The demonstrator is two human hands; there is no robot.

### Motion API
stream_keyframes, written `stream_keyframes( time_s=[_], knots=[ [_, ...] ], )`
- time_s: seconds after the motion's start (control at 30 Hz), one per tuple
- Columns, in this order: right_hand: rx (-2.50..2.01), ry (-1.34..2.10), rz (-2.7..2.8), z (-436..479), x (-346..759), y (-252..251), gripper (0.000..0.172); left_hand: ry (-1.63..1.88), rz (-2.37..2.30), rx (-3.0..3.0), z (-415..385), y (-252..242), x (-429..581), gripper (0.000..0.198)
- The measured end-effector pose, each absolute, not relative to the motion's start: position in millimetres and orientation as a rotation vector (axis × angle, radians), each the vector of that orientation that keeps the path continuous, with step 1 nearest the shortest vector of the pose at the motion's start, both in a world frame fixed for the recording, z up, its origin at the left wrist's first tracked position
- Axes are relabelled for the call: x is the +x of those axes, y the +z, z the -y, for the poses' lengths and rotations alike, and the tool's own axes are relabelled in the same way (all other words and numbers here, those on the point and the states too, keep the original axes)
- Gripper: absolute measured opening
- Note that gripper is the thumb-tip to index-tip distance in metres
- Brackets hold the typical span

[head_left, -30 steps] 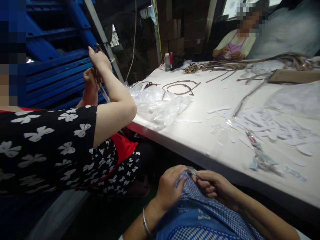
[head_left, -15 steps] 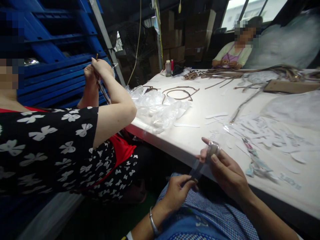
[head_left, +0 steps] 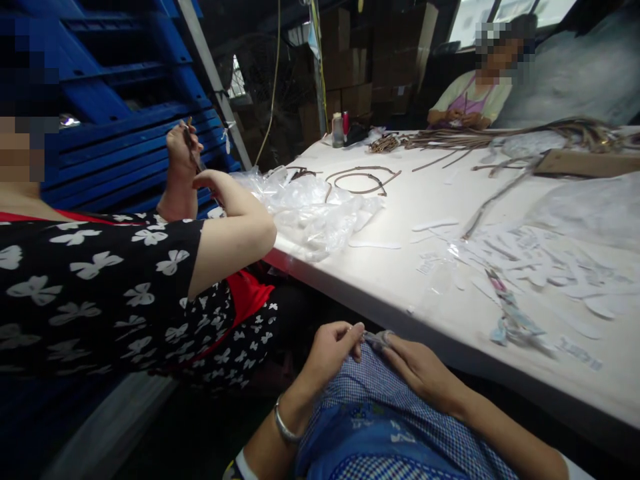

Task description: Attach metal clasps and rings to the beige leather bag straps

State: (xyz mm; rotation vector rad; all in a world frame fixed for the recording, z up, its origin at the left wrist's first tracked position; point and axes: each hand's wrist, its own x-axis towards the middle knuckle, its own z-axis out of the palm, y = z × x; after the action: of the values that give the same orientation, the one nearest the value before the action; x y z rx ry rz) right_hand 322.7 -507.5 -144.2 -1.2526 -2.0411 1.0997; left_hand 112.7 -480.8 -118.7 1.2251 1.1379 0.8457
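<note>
My left hand [head_left: 334, 352] is closed, with thumb and fingertips pinching one end of a small clear plastic sleeve [head_left: 371, 339] just above my lap. My right hand [head_left: 425, 373] is closed around the other end, its fingers partly hidden behind the sleeve and the back of the hand. Something greyish shows through the plastic, too blurred to name. Both hands are over a blue checked apron [head_left: 400, 433], below the near edge of the white table [head_left: 380, 280]. Pink-handled snips [head_left: 497, 283] with pale blue cloth wrapped on them lie on the tabletop, right of my hands.
White paper strips [head_left: 545, 267] are spread at the right. Crumpled clear bags [head_left: 325, 213], brown looped cords [head_left: 363, 181] and a cardboard tray [head_left: 585, 163] rest farther back. A co-worker [head_left: 100, 287] sits close on my left; another person [head_left: 465, 107] sits across the table.
Both my hands have come down from the table edge toward my lap, the right one moving most, and the stretched plastic is now bunched between them. The left co-worker's hands have drawn apart.
</note>
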Motion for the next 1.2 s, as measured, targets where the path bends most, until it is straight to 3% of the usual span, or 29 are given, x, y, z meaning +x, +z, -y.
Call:
stream_keyframes(
  time_s=[0.13, 0.23, 0.47, 0.57, 0.7, 0.8, 0.93, 1.07, 1.2],
  knots=[
    [-1.228, 1.961, 1.302, 510, 327, -136, 0.042, 1.084, -1.417, 1.693, 480, -133, 110, 0.023],
    [-1.041, 2.167, 0.958, 512, 330, -124, 0.034, 0.990, -1.199, 1.881, 496, -139, 119, 0.027],
    [-0.780, 1.964, 0.884, 514, 321, -76, 0.036, 0.921, -1.034, 1.673, 510, -146, 151, 0.033],
    [-0.760, 1.575, 1.008, 506, 327, -63, 0.046, 0.862, -0.948, 1.569, 510, -145, 156, 0.037],
    [-1.019, 0.872, 1.472, 488, 345, -74, 0.030, 0.778, -0.825, 1.493, 520, -131, 153, 0.037],
    [-1.086, 0.629, 1.860, 483, 355, -105, 0.030, 0.785, -0.823, 1.373, 523, -112, 144, 0.035],
    [-1.005, 0.676, 2.171, 495, 352, -143, 0.038, 0.815, -0.877, 1.154, 509, -91, 133, 0.037],
    [-1.150, 0.844, 2.127, 510, 339, -145, 0.025, 0.781, -0.982, 1.122, 486, -95, 125, 0.043],
    [-1.283, 1.583, 1.620, 515, 336, -134, 0.040, 0.943, -1.258, 1.500, 477, -112, 122, 0.031]
  ],
)
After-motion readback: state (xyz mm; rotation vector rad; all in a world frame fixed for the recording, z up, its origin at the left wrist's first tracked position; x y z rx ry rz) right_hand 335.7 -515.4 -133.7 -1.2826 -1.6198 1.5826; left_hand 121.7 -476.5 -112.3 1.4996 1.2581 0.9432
